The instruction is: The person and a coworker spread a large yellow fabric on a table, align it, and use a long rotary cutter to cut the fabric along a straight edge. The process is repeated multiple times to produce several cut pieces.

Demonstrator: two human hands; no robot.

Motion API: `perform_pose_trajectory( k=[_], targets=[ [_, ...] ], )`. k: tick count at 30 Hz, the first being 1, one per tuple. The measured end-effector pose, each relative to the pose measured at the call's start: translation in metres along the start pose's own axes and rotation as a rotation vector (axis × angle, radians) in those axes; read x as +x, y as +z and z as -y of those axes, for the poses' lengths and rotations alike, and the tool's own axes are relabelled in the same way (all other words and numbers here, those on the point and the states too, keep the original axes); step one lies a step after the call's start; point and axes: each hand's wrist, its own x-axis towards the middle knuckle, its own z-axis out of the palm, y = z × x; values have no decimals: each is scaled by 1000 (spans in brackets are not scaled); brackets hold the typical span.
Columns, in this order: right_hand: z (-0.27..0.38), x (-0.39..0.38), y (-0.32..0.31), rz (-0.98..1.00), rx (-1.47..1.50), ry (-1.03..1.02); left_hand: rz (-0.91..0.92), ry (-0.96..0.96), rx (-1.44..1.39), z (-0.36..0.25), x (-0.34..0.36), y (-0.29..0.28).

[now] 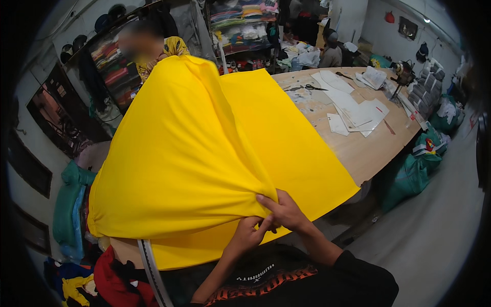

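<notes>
Head view: at the lower centre of the frame, my left hand [250, 234] and right hand [289, 211] are meeting, their fingers [267, 202] pinching the bunched edge of a yellow cloth [189, 148]. The cloth is filling the centre and left, one part rising in folds, another lying flat across the pale wooden table [381, 151]. Toward the upper right, the table is bearing white pattern pieces [353, 110] and black-handled scissors [315, 88]. A co-worker [176, 46] is standing behind the raised cloth at upper left. Shelves [243, 25] at top centre are holding folded fabrics, and a green sack [406, 181] is slumping beside the table at right. At the bottom, my black shirt [337, 281] is showing white lettering above larger orange lettering; one pattern piece is carrying a small red mark.
</notes>
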Motion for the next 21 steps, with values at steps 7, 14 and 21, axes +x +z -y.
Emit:
perform_pose_trajectory(
  k=[7, 14, 21],
  targets=[
    [17, -56, -109, -847, 96, -246, -612, 190, -1110, 108, 7, -31],
    [51, -69, -179, -642, 87, -584, -1260, 174, -737, 81, -22, -175],
    [30, -48, -231, -779, 177, -592, -759, 261, 313, -4, -6, -68]
  ],
)
